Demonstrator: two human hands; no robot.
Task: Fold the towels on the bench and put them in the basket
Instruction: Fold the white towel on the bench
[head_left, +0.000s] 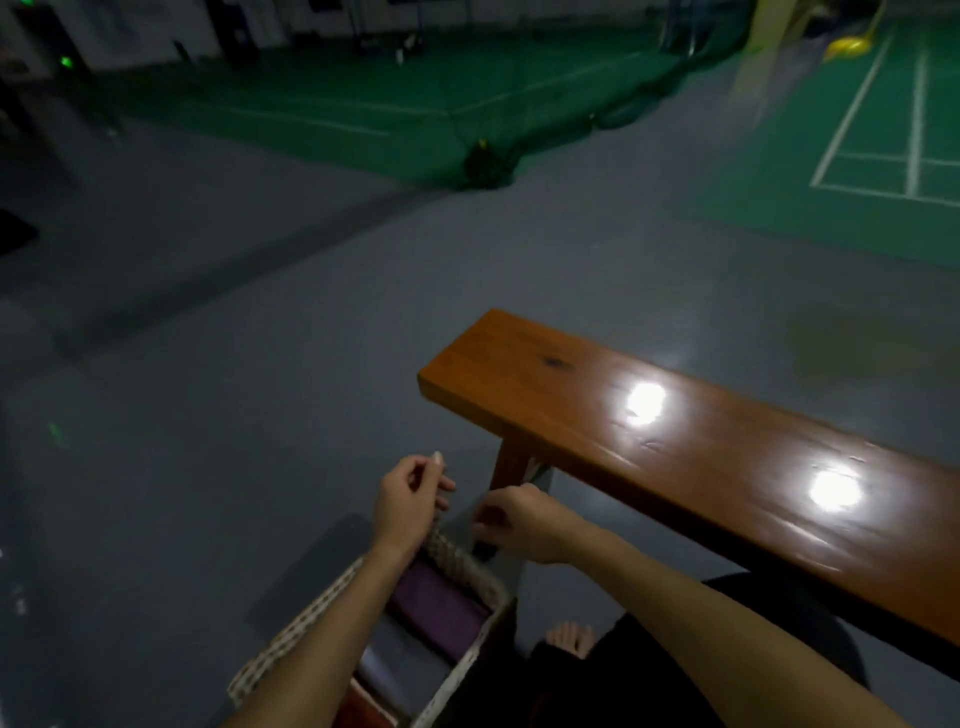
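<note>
From the head camera, a person is looking down at a basket (470, 566) sitting on the grey floor (208, 415) just beside the near end of a wooden bench (571, 395). Folded towels are lying inside the basket: a purple towel (441, 608) toward the far end, a grey towel (395, 660) next to it, and a reddish towel (363, 706) showing at the near edge. The left hand (410, 499) is hovering over the far rim of the basket with its fingers loosely curled; whether it is pinching the rim cannot be told through the blur. The right hand (519, 522) is hanging just beside it, between the basket and the bench leg (511, 462), fingers curled downward, and its grip cannot be told either. The bench top is shining with two bright light reflections. A bare foot (569, 639) is resting on the floor near the basket. Green court flooring (857, 156) with white lines is lying farther off.
</note>
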